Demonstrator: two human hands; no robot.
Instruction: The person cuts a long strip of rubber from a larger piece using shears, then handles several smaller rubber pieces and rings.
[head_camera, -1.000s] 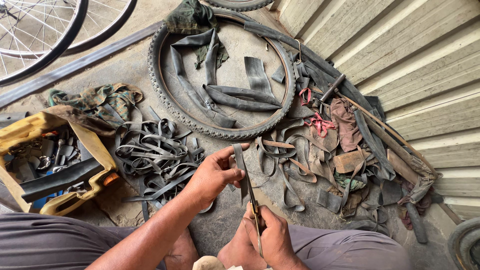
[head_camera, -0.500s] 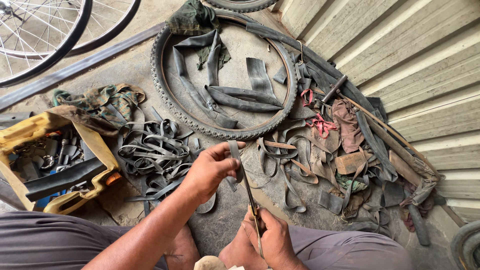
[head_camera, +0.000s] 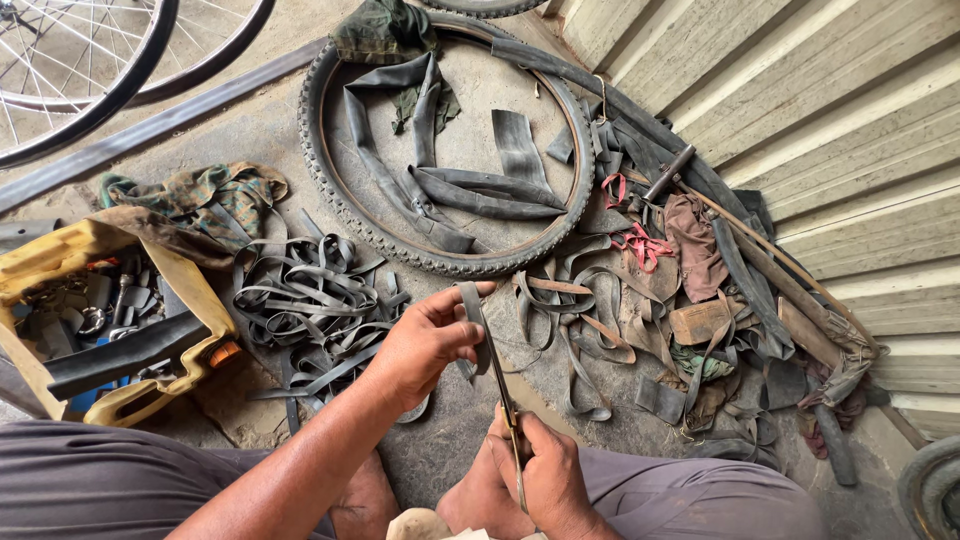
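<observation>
My left hand (head_camera: 425, 345) pinches the top of a rubber strip (head_camera: 474, 325), fingers closed on it, holding it upright over the ground between my knees. My right hand (head_camera: 545, 470) is clenched on scissors (head_camera: 507, 420), blades pointing up along the strip's lower part. Since a second ago the left hand has lifted and drawn the strip a little tauter; I judge the cut is running lengthwise. Left of it lies a heap of cut strips (head_camera: 310, 300), beyond that a yellow toolbox (head_camera: 60, 260). Ahead sits a tyre (head_camera: 330, 190) with tubes (head_camera: 450, 190) inside, scraps (head_camera: 690, 300) at right
</observation>
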